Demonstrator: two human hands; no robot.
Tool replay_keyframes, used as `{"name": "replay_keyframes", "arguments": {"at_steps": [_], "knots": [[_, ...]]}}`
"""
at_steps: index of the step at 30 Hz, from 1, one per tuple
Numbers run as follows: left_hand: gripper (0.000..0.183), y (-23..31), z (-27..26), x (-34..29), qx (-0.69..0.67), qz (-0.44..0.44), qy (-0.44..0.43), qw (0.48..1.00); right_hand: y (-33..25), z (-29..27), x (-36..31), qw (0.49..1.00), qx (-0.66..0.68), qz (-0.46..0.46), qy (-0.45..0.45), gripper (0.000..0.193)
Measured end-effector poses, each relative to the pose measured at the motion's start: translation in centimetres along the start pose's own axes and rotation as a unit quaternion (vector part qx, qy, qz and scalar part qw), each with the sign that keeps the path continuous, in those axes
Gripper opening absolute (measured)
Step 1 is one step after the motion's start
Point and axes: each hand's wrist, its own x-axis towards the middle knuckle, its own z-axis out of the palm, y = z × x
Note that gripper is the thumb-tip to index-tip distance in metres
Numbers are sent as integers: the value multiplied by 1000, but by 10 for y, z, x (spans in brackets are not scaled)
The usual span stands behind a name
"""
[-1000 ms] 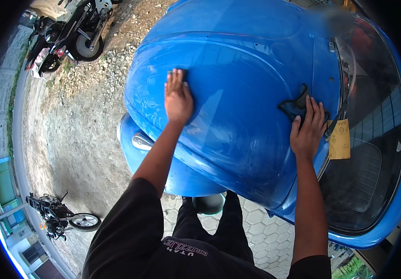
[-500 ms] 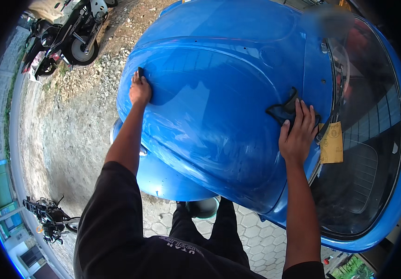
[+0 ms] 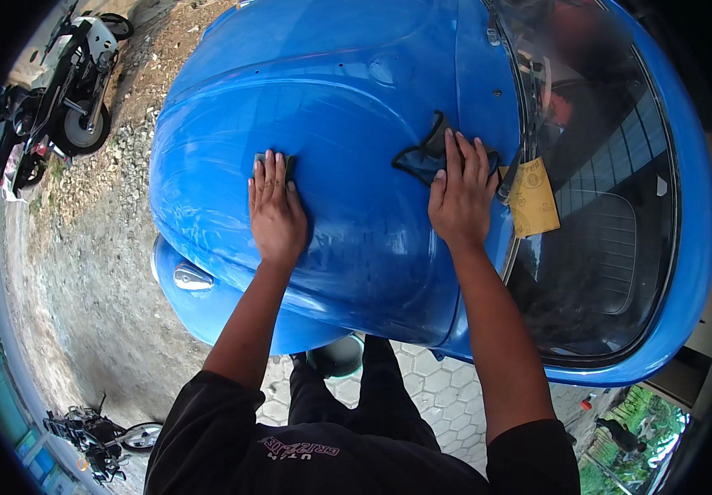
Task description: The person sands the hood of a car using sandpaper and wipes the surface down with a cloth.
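The car hood [image 3: 356,157] is smooth, glossy blue painted metal, streaked with pale smears. The cloth [image 3: 422,155] is soft, dark and creased; the small pad [image 3: 291,166], mostly covered, looks matt, perhaps rubbery. The tan sheet [image 3: 535,200] is matt paper, the windshield [image 3: 587,322] shiny glass, the signal housing [image 3: 193,277] polished chrome.

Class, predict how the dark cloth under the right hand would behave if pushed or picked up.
The dark cloth is probably floppy, since its edges lie bent. It looks thin, so likely light. It might slide readily on the smooth, glossy blue hood.
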Motion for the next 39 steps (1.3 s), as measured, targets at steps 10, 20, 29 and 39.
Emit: {"name": "replay_keyframes", "arguments": {"at_steps": [10, 20, 29, 39], "knots": [[62, 60, 23, 22, 16, 68, -29, 997, 11, 9, 28, 998, 51, -23, -22, 64], [60, 64, 18, 25, -1, 154, -75, 985, 9, 14, 38, 998, 63, 18, 15, 60], [66, 76, -7, -68, -100, 319, -247, 909, 14, 18, 35, 999, 38, 14, 15, 58], [62, 54, -8, -20, -105, 208, -168, 958, 12, 20, 37, 1000, 22, 17, 10, 58]]}}
